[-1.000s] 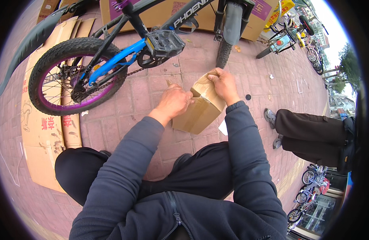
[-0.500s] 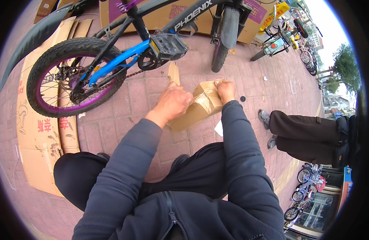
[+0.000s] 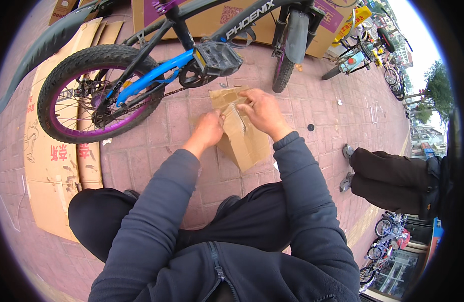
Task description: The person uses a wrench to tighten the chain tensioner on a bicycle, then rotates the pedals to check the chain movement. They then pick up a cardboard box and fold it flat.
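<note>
A small brown cardboard box rests on the brick paving in front of my knees, tilted at an angle, with a flap raised at its far end. My left hand pinches the box's left edge between thumb and fingers. On the far right side, the fingers of my right hand are closed on the raised flap. Between the hands runs a torn, ragged strip along the cardboard. The inside of the box is hidden from me. Just beyond it stands a black and blue bicycle with a purple rear rim.
Flattened cardboard lies at the left, partly behind the rear wheel, below a grey mudguard. A large carton stands behind the bicycle. Another person's legs are at the right. More bicycles line the street edge.
The box has turned, and its far end now stands raised as a flap. My right hand has moved left and over the box; my left hand has shifted slightly left.
</note>
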### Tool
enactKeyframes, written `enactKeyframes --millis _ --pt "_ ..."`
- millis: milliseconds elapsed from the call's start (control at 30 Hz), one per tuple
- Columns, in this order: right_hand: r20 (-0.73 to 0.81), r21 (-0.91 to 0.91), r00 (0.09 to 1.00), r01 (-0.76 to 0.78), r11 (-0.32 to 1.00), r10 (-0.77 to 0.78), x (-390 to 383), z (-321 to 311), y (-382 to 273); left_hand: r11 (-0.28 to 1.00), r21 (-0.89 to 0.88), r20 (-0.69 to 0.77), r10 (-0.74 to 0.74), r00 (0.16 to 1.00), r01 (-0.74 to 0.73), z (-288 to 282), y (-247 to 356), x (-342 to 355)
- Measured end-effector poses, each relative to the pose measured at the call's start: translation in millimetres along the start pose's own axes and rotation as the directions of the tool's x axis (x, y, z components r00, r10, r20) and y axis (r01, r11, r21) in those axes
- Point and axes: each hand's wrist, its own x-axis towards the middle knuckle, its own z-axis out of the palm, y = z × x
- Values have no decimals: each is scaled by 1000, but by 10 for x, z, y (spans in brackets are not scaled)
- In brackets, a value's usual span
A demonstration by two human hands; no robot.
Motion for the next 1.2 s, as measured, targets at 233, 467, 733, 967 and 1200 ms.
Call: enactKeyframes --millis 233,467,733,967,1200 --pt "160 -115 982 119 986 -100 -132 305 -187 429 -828 292 -223 930 362 -59 -125 118" --pt "221 -65 974 -34 997 47 -111 215 143 552 -752 433 1 901 361 -153 -204 67" --pt "268 96 941 -239 966 206 -114 116 367 256 -773 620 108 777 581 -216 -369 112" --pt "145 -59 981 -124 991 131 -36 325 118 994 -99 192 -16 981 36 -27 -167 133" --pt "67 -250 993 -76 965 95 2 541 -19 972 154 -2 -178 984 176 29 -3 -40"
